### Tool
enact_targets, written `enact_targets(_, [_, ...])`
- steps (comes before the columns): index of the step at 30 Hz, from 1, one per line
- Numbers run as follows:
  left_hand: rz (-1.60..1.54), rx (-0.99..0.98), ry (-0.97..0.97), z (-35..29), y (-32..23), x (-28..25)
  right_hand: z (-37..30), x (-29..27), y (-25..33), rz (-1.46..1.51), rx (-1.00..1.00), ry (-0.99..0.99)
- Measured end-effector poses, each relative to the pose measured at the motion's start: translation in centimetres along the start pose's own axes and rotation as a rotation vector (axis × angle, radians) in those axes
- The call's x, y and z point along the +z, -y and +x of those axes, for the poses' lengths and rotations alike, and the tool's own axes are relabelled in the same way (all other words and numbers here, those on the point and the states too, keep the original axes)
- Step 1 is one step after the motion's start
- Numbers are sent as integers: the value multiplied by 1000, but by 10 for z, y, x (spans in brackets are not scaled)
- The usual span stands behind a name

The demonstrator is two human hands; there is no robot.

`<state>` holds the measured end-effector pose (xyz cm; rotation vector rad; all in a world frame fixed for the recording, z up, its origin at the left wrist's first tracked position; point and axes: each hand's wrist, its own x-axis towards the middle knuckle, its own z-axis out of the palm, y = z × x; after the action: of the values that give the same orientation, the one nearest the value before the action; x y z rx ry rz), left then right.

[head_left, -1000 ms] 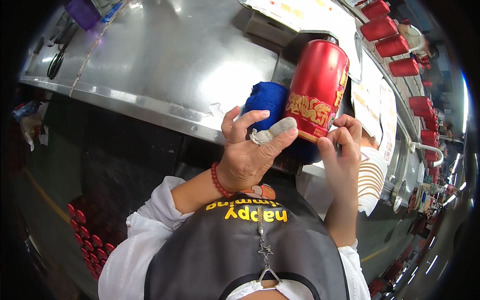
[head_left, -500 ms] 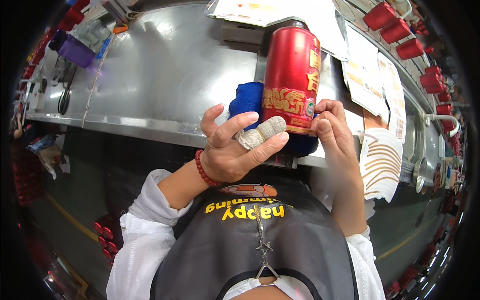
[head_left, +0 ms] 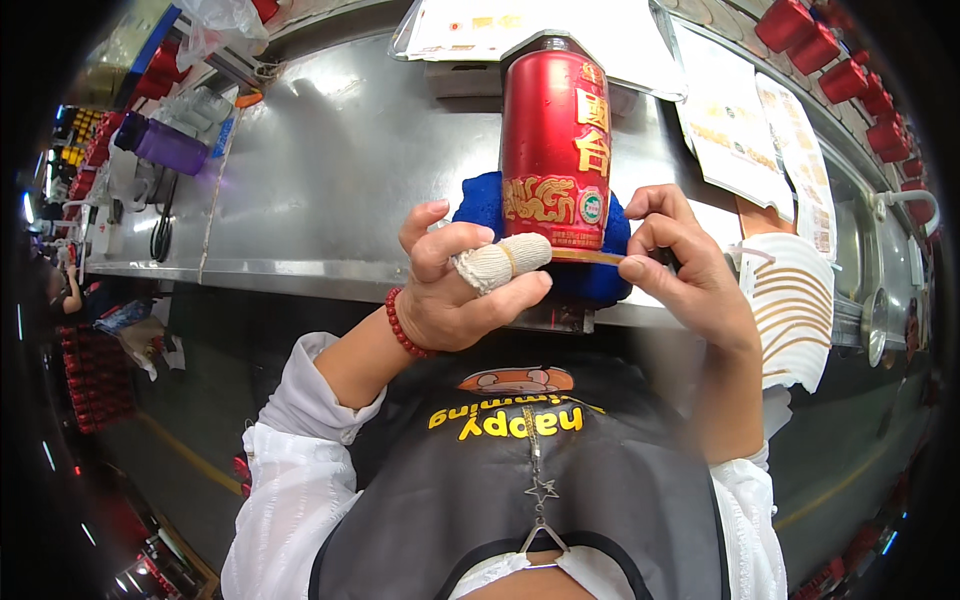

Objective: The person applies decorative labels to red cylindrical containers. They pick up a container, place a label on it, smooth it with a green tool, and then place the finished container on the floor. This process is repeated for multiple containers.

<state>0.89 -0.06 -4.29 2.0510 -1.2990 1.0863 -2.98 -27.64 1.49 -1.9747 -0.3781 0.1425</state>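
Note:
A red bottle [head_left: 555, 150] with gold lettering and a gold relief band lies on a blue cloth pad [head_left: 480, 205], its base toward me. Across the base edge runs a thin gold strip [head_left: 590, 257], which reaches past the bottle on the right. There my right hand [head_left: 690, 265] pinches its end between thumb and fingers. My left hand [head_left: 455, 305] is at the lower left of the bottle, fingers apart. One of its fingers wears a beige fabric wrap [head_left: 505, 262] and rests by the base, near the strip's other end; whether it presses the strip is unclear.
To the right a white sheet [head_left: 790, 315] carries several curved gold-brown strips. Printed papers [head_left: 735, 140] lie behind it on the metal table [head_left: 330, 150]. A purple bottle [head_left: 160, 142] is at the far left. Red containers [head_left: 820, 50] hang or stand along the right side.
The bottle's lettering and round seal have turned leftward into fuller view. My right hand has drawn away from the bottle's side, and the gold strip now sticks out to it.

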Motion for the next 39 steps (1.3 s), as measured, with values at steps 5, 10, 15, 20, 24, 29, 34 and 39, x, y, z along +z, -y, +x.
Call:
enact_targets(5, [-53,102,20,15,4,4,-11,-10,-8,33,49,6])
enact_targets(10, [-66,230,44,23,9,8,-17,-12,-18,12,29,-36])
enact_targets(15, [-42,267,99,28,10,9,-18,-13,-20,27,47,-31])
enact_targets(20, [-89,238,104,29,7,19,-15,-13,-22,80,87,-7])
enact_targets(24, [-15,328,138,35,13,9,-14,-12,-28,66,65,-3])
enact_targets(29, [-62,175,134,25,4,23,-13,-13,-29,39,64,19])
enact_targets(34, [-66,258,100,28,10,23,-13,-11,-30,57,57,9])
enact_targets(39, [-6,244,65,30,4,19,-11,-12,-32,59,61,35])
